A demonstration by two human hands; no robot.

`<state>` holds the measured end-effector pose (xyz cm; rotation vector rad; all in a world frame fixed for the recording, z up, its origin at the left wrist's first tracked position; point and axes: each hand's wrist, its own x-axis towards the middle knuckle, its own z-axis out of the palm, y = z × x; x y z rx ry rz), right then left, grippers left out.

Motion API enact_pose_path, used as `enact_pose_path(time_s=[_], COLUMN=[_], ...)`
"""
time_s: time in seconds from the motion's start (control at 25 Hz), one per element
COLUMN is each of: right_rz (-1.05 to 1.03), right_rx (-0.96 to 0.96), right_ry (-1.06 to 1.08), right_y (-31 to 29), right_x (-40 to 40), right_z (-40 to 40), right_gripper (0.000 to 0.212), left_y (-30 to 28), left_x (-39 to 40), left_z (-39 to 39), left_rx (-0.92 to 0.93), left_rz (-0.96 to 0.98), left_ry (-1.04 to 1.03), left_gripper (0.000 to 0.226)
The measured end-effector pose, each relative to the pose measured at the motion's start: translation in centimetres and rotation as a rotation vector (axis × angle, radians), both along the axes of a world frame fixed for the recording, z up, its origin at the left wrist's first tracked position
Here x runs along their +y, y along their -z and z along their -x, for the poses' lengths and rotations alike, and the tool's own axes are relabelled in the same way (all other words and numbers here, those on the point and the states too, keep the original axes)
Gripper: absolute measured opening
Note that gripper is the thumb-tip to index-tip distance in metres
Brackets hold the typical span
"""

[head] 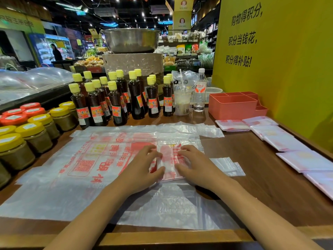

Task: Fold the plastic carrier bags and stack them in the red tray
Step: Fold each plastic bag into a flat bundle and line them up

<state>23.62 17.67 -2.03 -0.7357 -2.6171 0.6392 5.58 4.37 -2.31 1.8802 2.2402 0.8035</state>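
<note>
Hands first: my left hand (pixel 142 166) and right hand (pixel 195 165) lie flat on the table (pixel 261 177), fingers spread and pressing down on either side of a small folded bag (pixel 170 159), with the fingertips on its left and right edges; neither hand pinches it. The folded bag sits in mid-table on top of a loose spread of unfolded bags (pixel 81 159), whose red print faces up. Its long axis runs away from me toward the bottles (pixel 115 98), short edges near and far. Five or so finished bags (pixel 288 143) lie in a row along the right edge of the table, not yet in the red tray (pixel 232 105), which stands at the far right against the yellow wall (pixel 279 69); from here I see nothing in its compartments, though the inside is only partly visible. Risks, as I judge them: the film is slick and springy, so the fold may open the moment pressure is lifted, and sliding the packet could drag the loose sheets beneath it toward the jars (pixel 36 130) at the left. The reach to the tray passes close to a plastic cup (pixel 182 101) and a water bottle (pixel 200 91) standing just beside it; a careless sweep could tip either one. The tray's compartments look narrow, so a packet folded too wide might not seat flat.
</note>
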Motion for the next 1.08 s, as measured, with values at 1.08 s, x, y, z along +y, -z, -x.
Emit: enact_pose_path(time_s=[1.08], right_rz=[-0.021], right_rx=[-0.207], right_ry=[-0.078], right_y=[-0.1], right_x=[1.0], right_z=[-0.3], right_gripper=[0.054], left_y=[-1.1], left_x=[1.0], left_z=[-0.9], left_rx=[0.282], left_rz=[0.374], left_ry=[0.103], left_gripper=[0.103])
